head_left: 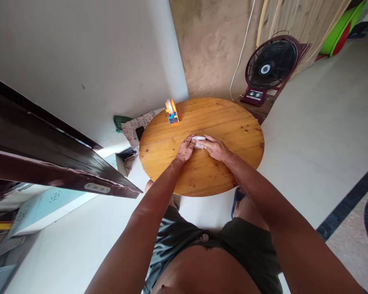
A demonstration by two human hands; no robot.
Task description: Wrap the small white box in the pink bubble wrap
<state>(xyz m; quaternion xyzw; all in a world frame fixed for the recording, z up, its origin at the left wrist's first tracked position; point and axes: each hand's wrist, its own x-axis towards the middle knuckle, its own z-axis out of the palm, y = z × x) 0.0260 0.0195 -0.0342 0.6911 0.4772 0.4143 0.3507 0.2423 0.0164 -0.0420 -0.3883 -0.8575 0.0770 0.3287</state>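
Observation:
A small whitish, shiny item, partly see-through, lies low over the middle of the round wooden table; its exact kind is too small to tell. My left hand closes on its left side, thumb and fingers curled against it. From the right, my right hand grips the other side, its fingertips over the top edge. Parts of the item are hidden under the fingers. Beyond the hands, near the table's far left edge, stands an orange and blue tape dispenser.
A dark red fan stands behind the table on the right, with a white cord along the wall. At left, a dark wooden door edge juts in. Printed sacking and a dark phone-like object lie beside the table.

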